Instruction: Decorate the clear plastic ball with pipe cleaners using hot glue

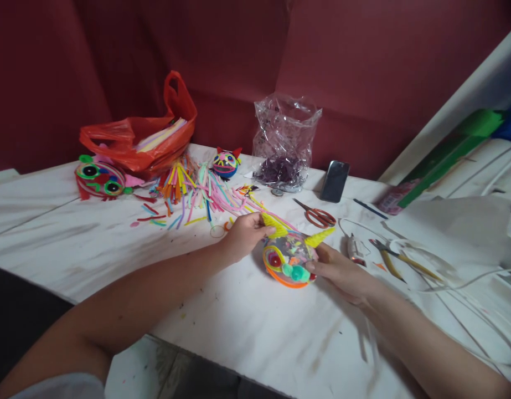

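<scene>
A round craft animal head (292,252) sits in front of me on the marble-patterned table, with a red eye ringed in yellow, a green pompom nose and an orange rim below. Two yellow pipe-cleaner ears stick up from it. My left hand (249,235) pinches the left yellow ear (274,227) between thumb and fingers. From the right, my right hand (336,270) grips the side of the head, its thumb near the nose. The right yellow ear (320,238) stands free of both hands.
Scissors (317,214), a glue gun (355,250), pliers (398,259) and cables lie to the right. Behind stand a phone (335,182) and a clear bag (285,144). Pipe cleaners (213,191), a red bag (134,138) and finished heads (99,177) lie left.
</scene>
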{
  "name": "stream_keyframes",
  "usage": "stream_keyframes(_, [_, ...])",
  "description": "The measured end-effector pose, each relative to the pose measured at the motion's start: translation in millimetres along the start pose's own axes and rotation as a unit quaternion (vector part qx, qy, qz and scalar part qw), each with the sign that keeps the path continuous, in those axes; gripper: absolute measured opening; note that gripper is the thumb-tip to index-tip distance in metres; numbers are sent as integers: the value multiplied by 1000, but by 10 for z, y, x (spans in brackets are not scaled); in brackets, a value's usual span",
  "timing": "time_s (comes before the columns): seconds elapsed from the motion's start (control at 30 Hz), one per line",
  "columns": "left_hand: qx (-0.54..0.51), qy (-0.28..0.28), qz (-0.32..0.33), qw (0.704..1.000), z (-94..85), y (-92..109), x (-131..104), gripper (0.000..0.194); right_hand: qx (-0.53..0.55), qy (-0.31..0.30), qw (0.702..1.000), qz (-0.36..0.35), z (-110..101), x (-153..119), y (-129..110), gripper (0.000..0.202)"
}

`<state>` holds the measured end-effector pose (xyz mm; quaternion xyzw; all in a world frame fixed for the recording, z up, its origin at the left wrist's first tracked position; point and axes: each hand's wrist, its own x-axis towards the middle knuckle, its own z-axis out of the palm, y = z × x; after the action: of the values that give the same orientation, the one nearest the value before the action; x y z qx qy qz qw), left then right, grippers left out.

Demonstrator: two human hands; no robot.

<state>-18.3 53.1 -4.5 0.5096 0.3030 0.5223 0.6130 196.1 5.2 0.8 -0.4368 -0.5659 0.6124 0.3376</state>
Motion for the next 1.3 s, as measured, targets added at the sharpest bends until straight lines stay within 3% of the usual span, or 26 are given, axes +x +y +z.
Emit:
stream_keyframes(0.4, [84,8,9,996,-15,37,7,23,42,-9,999,-17,52,16,-26,66])
stream_keyframes(0.67, [82,-15,-23,996,-38,115,44,31,54,-10,998,-24,69,31,-51,62])
stream_keyframes(1.3, [64,-45,-47,996,-56,19,131,32,69,-1,997,-18,77,50,-36,61])
